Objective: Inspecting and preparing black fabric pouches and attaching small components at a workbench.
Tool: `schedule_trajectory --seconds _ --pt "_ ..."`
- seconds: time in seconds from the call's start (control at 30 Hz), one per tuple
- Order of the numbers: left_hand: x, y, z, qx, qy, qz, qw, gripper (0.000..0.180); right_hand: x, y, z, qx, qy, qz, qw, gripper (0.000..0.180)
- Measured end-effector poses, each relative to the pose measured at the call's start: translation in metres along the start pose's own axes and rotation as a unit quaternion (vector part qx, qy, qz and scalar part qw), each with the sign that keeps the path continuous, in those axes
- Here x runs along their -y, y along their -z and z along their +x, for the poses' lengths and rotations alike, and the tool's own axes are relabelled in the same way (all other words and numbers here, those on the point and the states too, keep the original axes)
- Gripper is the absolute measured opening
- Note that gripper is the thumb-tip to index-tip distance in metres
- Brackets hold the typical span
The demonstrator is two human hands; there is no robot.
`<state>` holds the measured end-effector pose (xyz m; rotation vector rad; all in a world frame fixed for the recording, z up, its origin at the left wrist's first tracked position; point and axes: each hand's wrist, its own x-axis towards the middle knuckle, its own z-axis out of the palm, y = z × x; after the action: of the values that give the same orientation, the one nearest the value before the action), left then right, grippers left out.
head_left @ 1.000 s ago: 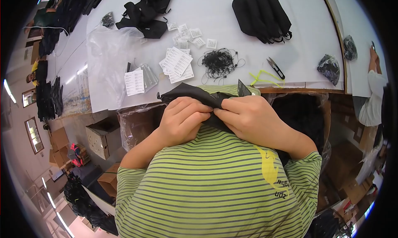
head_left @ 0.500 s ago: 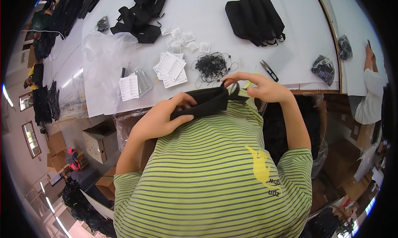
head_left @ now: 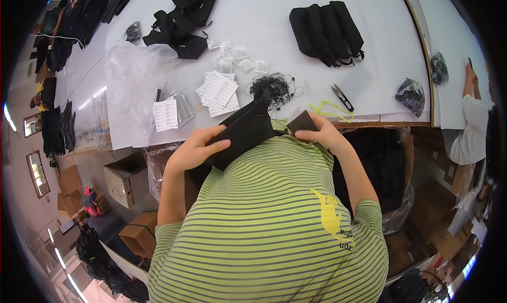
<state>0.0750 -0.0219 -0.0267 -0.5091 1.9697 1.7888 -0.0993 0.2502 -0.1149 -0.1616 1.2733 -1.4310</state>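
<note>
My left hand (head_left: 198, 148) grips the near left end of a black fabric pouch (head_left: 240, 136), thumb on top. The pouch slants up to the right, its strap end reaching toward a tangle of thin black strings (head_left: 273, 86) on the table. Between the thumb and fingers of my right hand (head_left: 325, 136) is a dark hang tag (head_left: 302, 123), just right of the pouch. A string seems to run from the tag toward the pouch; whether it is tied cannot be made out. Bright yellow cord (head_left: 330, 113) lies beyond my right hand, near black thread snips (head_left: 342, 98).
On the white table (head_left: 380, 44) lie stacked black pouches (head_left: 326, 33), more black pouches (head_left: 185, 25), small white packets (head_left: 235, 54), printed cards (head_left: 217, 91) and a clear plastic bag (head_left: 134, 76). Cardboard boxes (head_left: 138, 234) stand below left. Another person's arm (head_left: 470, 86) shows far right.
My left hand has swung the pouch to a steeper slant. My right hand has left the pouch's strap end, drawn back a little and now holds the dark tag. The yellow cord is now uncovered.
</note>
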Motion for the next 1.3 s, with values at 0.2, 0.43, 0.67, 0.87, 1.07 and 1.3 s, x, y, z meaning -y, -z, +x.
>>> schedule_trajectory --seconds 0.2,0.43,0.67,0.87,1.07,1.3 --pt "0.002 -0.004 -0.001 -0.024 -0.002 -0.042 0.999 0.025 0.027 0.025 -0.003 -0.157 0.05 0.007 0.986 0.027" --pt "-0.043 -0.025 0.007 -0.023 -0.024 0.21 0.977 0.021 0.06 -0.005 0.047 -0.199 0.163 0.536 0.804 0.023" --pt "-0.059 -0.036 0.004 -0.032 -0.068 0.301 0.951 0.02 0.059 -0.008 0.074 -0.166 0.208 0.444 0.856 0.027" --pt "-0.048 -0.032 0.006 -0.104 -0.063 0.255 0.959 0.021 0.071 0.002 0.078 -0.36 0.321 0.227 0.846 0.028" --pt "-0.04 -0.025 0.032 -0.162 -0.215 0.417 0.868 0.019 0.105 -0.023 0.029 -0.141 0.293 -0.227 0.918 0.026" --pt "-0.046 -0.032 0.057 -0.16 -0.364 0.401 0.825 0.02 0.1 -0.045 0.027 0.018 0.202 -0.633 0.748 0.026"
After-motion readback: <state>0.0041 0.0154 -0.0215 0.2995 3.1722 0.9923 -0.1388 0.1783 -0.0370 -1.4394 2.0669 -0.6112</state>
